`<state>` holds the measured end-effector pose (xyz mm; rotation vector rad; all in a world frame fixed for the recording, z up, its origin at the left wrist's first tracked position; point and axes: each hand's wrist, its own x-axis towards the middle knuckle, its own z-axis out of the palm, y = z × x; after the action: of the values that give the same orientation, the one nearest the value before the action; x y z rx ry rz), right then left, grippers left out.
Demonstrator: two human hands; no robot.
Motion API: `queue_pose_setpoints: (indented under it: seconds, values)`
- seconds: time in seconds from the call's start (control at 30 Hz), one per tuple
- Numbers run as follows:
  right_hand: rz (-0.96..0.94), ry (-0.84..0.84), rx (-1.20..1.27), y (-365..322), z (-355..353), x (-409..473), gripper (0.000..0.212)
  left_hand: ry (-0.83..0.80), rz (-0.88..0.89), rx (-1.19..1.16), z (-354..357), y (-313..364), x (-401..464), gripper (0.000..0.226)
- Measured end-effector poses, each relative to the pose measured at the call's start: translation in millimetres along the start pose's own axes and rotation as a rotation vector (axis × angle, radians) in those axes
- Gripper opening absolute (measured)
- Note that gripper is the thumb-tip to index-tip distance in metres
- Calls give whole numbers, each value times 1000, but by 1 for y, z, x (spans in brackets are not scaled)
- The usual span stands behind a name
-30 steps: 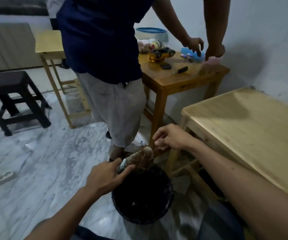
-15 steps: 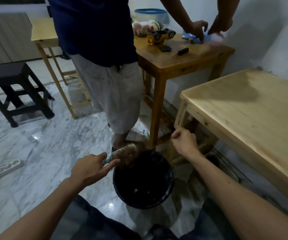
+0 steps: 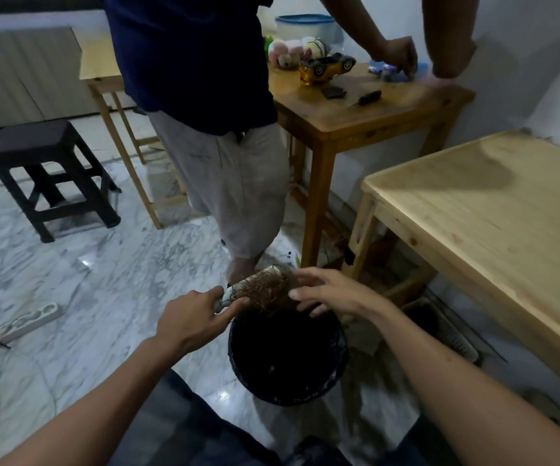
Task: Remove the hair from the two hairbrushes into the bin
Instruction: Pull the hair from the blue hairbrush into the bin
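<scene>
Down low over the floor, the left hand (image 3: 187,317) has its grip closed on the pale handle of a round hairbrush (image 3: 265,287), thumb and forefinger pinching it just where the bristles begin. That brush lies roughly level, its head pointing away to the right and wrapped in a thick brown tangle of hair (image 3: 271,295). On the far end of the brush the right hand (image 3: 330,294) is spread, fingers (image 3: 305,292) loosely curled and touching the hair; whether they have pinched any strands cannot be told, since the hand is blurred. Brush and hair hang just above the far rim of a black bin (image 3: 288,395), which stands on the marble floor (image 3: 70,297) between the person's knees; its inside is too dark to read.

Beyond the bin a second person (image 3: 211,129) in a dark shirt and pale shorts stands at a small brown table (image 3: 372,112), both hands near its back edge. On that table sit a yellow toy car (image 3: 327,67), a screwdriver (image 3: 367,97) and a blue-lidded tub (image 3: 305,26). A larger light wooden table (image 3: 507,210) fills the right side, a black stool (image 3: 46,176) stands far left, and a white power strip (image 3: 26,322) lies on the floor at the left
</scene>
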<state>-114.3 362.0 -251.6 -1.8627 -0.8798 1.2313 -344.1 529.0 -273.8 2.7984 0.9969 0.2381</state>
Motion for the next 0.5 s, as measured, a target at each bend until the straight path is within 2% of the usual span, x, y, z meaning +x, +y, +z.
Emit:
queue_pose_setpoints:
  seconds: [0.07,0.13,0.17,0.4,0.5]
  values:
    - [-55,65,65,-2,6,1,44,15,17,-6,-1,4,1,57]
    - [-88,219,80,0,3,1,19,25,20,2,-1,6,3,57]
    - [-80,280,89,3,0,1,13,26,1,7,-1,4,4,59]
    - [24,459,48,26,-21,-13,7,2,-138,-11,0,-14,8,65]
    - [78,466,24,33,-22,-15,7,19,-162,-21,0,-14,10,67]
